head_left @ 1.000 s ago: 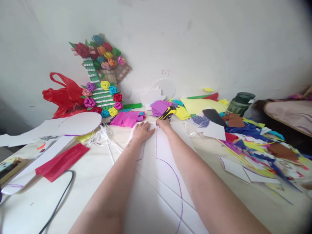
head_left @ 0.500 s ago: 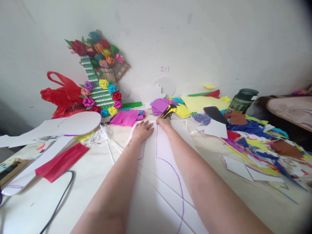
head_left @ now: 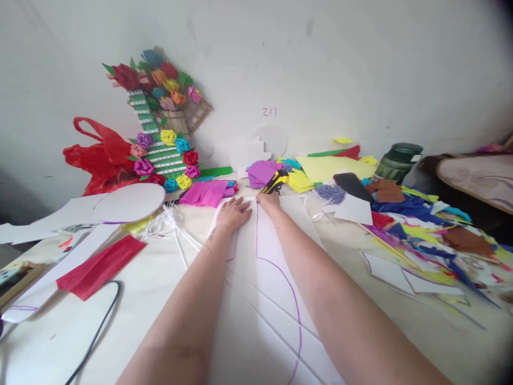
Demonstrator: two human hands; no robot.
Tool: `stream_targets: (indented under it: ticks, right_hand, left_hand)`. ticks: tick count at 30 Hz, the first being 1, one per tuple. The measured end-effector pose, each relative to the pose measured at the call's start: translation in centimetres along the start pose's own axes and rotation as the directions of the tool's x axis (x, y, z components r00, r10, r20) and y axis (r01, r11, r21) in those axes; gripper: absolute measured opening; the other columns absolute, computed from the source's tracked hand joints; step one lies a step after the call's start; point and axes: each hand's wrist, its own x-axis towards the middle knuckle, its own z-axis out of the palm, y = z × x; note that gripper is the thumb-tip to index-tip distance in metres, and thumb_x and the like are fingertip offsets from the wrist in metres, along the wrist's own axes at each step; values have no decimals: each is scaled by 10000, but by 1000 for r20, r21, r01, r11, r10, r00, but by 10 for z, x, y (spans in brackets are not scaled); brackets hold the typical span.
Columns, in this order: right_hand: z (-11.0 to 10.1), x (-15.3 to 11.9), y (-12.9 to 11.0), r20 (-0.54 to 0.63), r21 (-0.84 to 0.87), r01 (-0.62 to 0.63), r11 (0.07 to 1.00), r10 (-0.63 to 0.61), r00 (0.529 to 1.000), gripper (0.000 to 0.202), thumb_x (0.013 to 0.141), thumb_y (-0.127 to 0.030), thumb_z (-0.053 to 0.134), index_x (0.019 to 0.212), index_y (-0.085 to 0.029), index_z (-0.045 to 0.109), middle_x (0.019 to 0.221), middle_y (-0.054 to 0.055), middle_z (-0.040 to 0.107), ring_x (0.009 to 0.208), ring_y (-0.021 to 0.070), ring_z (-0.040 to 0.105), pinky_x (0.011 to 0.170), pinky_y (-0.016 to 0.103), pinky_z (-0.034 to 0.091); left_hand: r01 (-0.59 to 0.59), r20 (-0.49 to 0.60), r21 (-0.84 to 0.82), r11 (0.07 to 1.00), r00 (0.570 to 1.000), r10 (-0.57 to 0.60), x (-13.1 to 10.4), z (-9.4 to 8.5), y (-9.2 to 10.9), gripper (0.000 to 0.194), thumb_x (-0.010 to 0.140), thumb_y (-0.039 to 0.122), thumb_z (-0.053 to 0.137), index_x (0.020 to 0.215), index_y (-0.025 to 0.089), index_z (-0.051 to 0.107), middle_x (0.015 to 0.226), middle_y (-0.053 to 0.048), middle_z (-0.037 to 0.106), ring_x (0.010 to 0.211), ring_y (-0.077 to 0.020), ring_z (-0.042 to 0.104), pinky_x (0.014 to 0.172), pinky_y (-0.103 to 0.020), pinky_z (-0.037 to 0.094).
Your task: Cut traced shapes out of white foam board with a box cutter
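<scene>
A white board (head_left: 244,240) lies lengthwise in front of me, marked with a purple guitar-like outline and crossed by diagonal creases. My left hand (head_left: 233,214) presses flat on its far part, fingers stretched out, just left of the purple line. In my right hand (head_left: 268,201) is a yellow and black utility knife (head_left: 275,182), gripped low with its handle leaning up to the right. The knife's tip is hidden by my fingers, at the far end of the right-hand purple line.
Paper flowers decorate a green-striped guitar shape (head_left: 166,155) against the wall. Left are a red plastic bag (head_left: 100,155), white cut pieces (head_left: 128,203) and red paper (head_left: 100,267). Right are coloured scraps (head_left: 433,230), a phone (head_left: 352,188) and a dark green bottle (head_left: 398,162).
The whole view has shifted very slightly. Both hands stay in nearly the same place on the board, the knife still in my right hand.
</scene>
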Motion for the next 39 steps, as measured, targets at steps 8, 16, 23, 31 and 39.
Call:
stream_targets:
  ticks: [8, 16, 23, 31, 39]
  right_hand:
    - [-5, -7, -7, 14, -83, -63, 995, 65, 998, 230, 642, -264, 555, 818, -164, 664, 873, 105, 679, 935, 272, 626, 861, 379, 475]
    - [-5, -10, -10, -18, -110, -103, 989, 102, 995, 252, 676, -300, 550, 847, -148, 656, 906, 134, 666, 977, 283, 619, 873, 381, 477]
    - [-6, -12, -11, -14, -118, -105, 987, 104, 994, 268, 683, -297, 553, 868, -131, 657, 924, 144, 671, 979, 294, 621, 872, 385, 483]
    - [-6, -14, -11, -23, -156, -105, 982, 102, 994, 278, 701, -312, 530, 862, -124, 656, 922, 143, 676, 980, 280, 624, 877, 372, 481]
    - [-7, -16, -13, -30, -151, -138, 979, 135, 990, 281, 690, -307, 549, 873, -124, 658, 938, 141, 675, 986, 275, 622, 878, 365, 481]
  left_hand:
    - [-11, -6, 1, 1000, 1000, 11, 0, 1, 0, 490, 875, 513, 349, 1323, 347, 455, 1468, 35, 325, 1350, -217, 250, 1103, -400, 176]
    - [-1, -4, -21, 1000, 1000, 1, -1, -2, 2, 488, 868, 511, 363, 1317, 348, 464, 1465, 44, 329, 1348, -215, 255, 1106, -389, 169]
    - [-5, -1, -20, 1000, 1000, 5, -1, -1, 1, 495, 871, 521, 349, 1318, 343, 464, 1464, 39, 331, 1348, -221, 252, 1107, -397, 166]
    - [-6, -9, -13, 1000, 1000, 6, 1, 1, -1, 490, 868, 515, 351, 1316, 352, 464, 1463, 42, 332, 1347, -210, 257, 1106, -399, 181]
    - [-6, -6, -4, 1000, 1000, 6, -1, -2, 2, 491, 872, 519, 345, 1317, 348, 463, 1459, 44, 340, 1347, -221, 259, 1105, -407, 190]
